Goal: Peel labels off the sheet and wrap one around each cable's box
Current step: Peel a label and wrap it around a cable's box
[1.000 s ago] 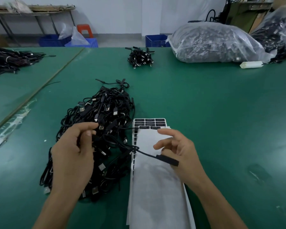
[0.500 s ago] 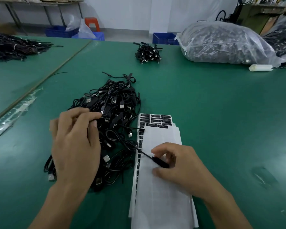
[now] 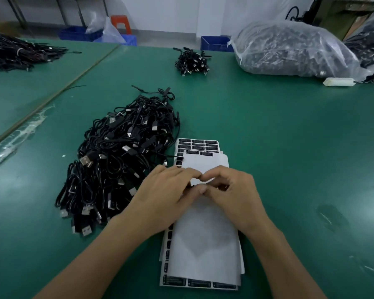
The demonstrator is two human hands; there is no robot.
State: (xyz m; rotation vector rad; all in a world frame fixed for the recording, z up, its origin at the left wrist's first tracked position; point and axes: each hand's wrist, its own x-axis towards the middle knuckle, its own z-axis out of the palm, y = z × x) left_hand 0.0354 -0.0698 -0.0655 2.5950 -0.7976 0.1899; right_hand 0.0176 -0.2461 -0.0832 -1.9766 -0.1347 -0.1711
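Both hands meet low over the label sheets [image 3: 203, 244], which lie on the green bench [image 3: 289, 147] running from 12 to 6 o'clock beneath them. The left hand [image 3: 166, 190] and right hand [image 3: 233, 190] have their fingers curled in, tips touching. Each grip is closed to a pinch on a small dark sliver we take to be the cable's box [image 3: 194, 186]. Most of it is hidden, and we cannot tell which hand has the label. The cable pile [image 3: 121, 160] sits just beside the hands at 10 o'clock. A smaller bundle [image 3: 191, 61] lies well apart at 12, and a bagged lot [image 3: 289, 46] at 1.

We judge the wrap is under way, and this is where it can go wrong:
- **Crooked wrap:** if the label goes down skewed, its ends will not meet squarely round the box.
- **Adhesive catching early:** pinching this tight may let the adhesive catch a fingertip or fold onto itself.
- **Twisted box:** the lead trails toward the tangled pile, so a snag there could tug the box askew mid-wrap.
- **Disturbed sheets:** with the hands pressed so close, the loose top sheet could lift or slide.
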